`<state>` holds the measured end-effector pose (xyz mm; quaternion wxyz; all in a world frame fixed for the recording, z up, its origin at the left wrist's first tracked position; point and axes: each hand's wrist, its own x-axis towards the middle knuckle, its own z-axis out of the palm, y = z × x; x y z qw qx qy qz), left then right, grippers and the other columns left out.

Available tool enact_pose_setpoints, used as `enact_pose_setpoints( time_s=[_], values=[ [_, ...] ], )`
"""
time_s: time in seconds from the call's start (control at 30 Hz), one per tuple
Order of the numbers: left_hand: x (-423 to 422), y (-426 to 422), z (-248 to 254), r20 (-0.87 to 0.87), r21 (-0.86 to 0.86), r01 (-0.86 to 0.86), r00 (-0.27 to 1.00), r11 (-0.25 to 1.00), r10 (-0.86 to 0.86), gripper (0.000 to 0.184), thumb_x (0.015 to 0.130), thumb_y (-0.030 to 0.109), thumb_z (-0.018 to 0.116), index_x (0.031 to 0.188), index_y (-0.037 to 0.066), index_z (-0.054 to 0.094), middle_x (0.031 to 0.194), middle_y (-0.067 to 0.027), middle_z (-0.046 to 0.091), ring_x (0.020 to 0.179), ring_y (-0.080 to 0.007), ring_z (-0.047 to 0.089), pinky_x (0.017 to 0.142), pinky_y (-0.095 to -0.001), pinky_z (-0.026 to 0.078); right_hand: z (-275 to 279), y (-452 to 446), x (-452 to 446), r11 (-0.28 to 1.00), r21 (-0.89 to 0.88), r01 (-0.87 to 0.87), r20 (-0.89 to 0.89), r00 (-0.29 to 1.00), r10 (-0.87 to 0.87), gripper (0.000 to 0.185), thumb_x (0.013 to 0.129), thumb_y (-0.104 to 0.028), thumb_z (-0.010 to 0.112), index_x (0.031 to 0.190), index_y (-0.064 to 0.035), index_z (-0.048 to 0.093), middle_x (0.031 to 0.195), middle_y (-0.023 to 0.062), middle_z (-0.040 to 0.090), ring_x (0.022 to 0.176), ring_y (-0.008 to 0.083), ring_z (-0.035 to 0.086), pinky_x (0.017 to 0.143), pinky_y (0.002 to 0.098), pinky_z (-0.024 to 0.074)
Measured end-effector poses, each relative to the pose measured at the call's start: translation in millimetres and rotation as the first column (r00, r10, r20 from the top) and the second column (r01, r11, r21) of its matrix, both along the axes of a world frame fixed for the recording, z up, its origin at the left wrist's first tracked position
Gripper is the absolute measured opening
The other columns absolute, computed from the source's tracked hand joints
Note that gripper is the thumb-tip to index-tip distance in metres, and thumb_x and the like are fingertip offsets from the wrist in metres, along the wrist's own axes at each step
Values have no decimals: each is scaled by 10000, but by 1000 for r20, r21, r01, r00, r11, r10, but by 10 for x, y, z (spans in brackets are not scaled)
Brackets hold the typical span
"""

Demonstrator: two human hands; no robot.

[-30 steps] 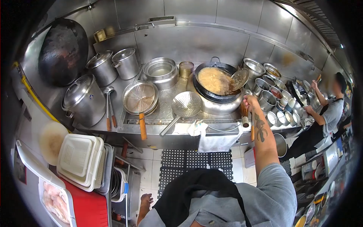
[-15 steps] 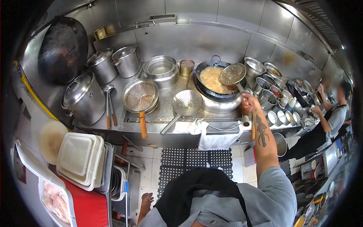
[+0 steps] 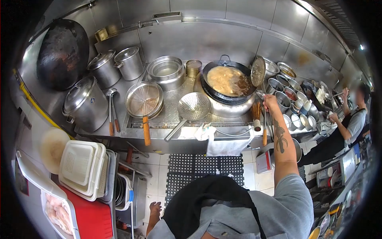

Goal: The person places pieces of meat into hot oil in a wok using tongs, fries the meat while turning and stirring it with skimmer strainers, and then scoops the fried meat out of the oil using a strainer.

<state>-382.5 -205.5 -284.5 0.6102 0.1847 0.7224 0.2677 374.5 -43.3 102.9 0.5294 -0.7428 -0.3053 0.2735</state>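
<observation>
My right hand (image 3: 271, 102) is wrapped round the handle of a round wire-mesh skimmer (image 3: 258, 71). The skimmer's head stands steeply tilted at the right rim of a black wok (image 3: 208, 84). Bubbling light-brown liquid (image 3: 227, 79) with pale bits fills the wok, which sits on a metal burner ring. Low beside my body hangs my left hand (image 3: 155, 208), empty, with its fingers loosely apart. Just left of my right forearm, a bundled bamboo brush (image 3: 256, 115) stands at the counter edge. A perforated metal strainer (image 3: 193, 106) lies left of the wok.
Metal seasoning containers (image 3: 282, 99) crowd the right side, with a co-worker (image 3: 352, 123) beyond. Left of the wok are a mesh strainer on a bowl (image 3: 137, 95), a nested pot (image 3: 175, 81) and lidded stockpots (image 3: 93, 107). A white towel (image 3: 225, 146) hangs in front.
My right hand has moved right, and the skimmer has swung from over the wok to its right rim, turning on edge. More of the liquid shows. My left hand stays low.
</observation>
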Motion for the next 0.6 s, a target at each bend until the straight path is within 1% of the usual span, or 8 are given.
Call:
enact_pose_setpoints(
  time_s=[0.1, 0.13, 0.23, 0.27, 0.33, 0.43, 0.5, 0.6],
  values=[
    [61, -37, 42, -131, -23, 181, 974, 983, -183, 569, 681, 70, 672, 1173, 35, 388, 806, -117, 553, 610, -196, 532, 445, -311, 401, -166, 128, 52, 998, -33, 49, -87, 995, -51, 143, 876, -156, 426, 977, -66, 471, 551, 24, 478, 343, 103, 361, 311, 264, 245],
    [111, -63, 90, -103, -21, 109, 989, 994, -110, 563, 682, 70, 671, 1169, 30, 393, 797, -114, 551, 597, -192, 530, 433, -307, 396, -226, 190, 78, 999, -32, 40, -88, 995, -43, 143, 876, -156, 426, 977, -66, 471, 551, 24, 478, 343, 103, 361, 311, 264, 245],
    [229, -150, 121, -53, 15, -49, 997, 999, 50, 559, 683, 72, 671, 1168, 19, 399, 785, -110, 550, 575, -183, 527, 410, -299, 386, -271, 324, 101, 999, -43, -13, -488, 873, -10, 127, 888, -154, 387, 962, -82, 461, 568, 28, 487, 364, 93, 333, 324, 244, 219],
    [274, -202, 102, -27, 46, -128, 991, 991, 129, 562, 683, 73, 672, 1171, 14, 399, 782, -111, 552, 566, -178, 525, 398, -297, 382, -311, 382, 120, 999, -44, -29, -486, 874, 4, 127, 888, -154, 387, 962, -82, 461, 568, 28, 487, 364, 93, 333, 324, 244, 219],
    [398, -251, 357, -38, 40, -126, 991, 991, 128, 566, 689, 78, 669, 1181, 12, 397, 668, -87, 543, 483, -163, 490, 367, -271, 356, -500, 566, 229, 996, 41, -77, -674, 734, 84, 113, 896, -150, 381, 952, -86, 455, 557, 18, 471, 368, 76, 327, 326, 222, 214],
    [382, -373, 123, -59, 30, -192, 979, 981, 194, 567, 684, 75, 670, 1178, 14, 399, 622, -78, 533, 457, -155, 475, 356, -268, 347, -524, 776, 52, 981, 70, -180, -719, 673, 175, 63, 888, -129, 400, 920, -90, 438, 576, -1, 448, 379, 60, 311, 339, 207, 226],
    [373, -456, 162, -109, -43, -78, 991, 996, 73, 594, 716, 101, 651, 1221, 30, 347, 873, -121, 599, 674, -217, 560, 533, -375, 420, -605, 937, 17, 975, 103, -199, -787, 583, 202, 55, 893, -133, 427, 926, -91, 441, 587, -1, 461, 385, 63, 322, 341, 211, 228],
    [346, -549, 129, -89, -47, -90, 992, 995, 85, 585, 737, 127, 641, 1234, 46, 343, 868, -119, 597, 678, -218, 563, 559, -388, 445, -672, 1062, -59, 958, 183, -222, -847, 459, 268, 43, 899, -130, 418, 903, -93, 438, 590, 1, 465, 384, 64, 329, 342, 213, 228]
  ],
)
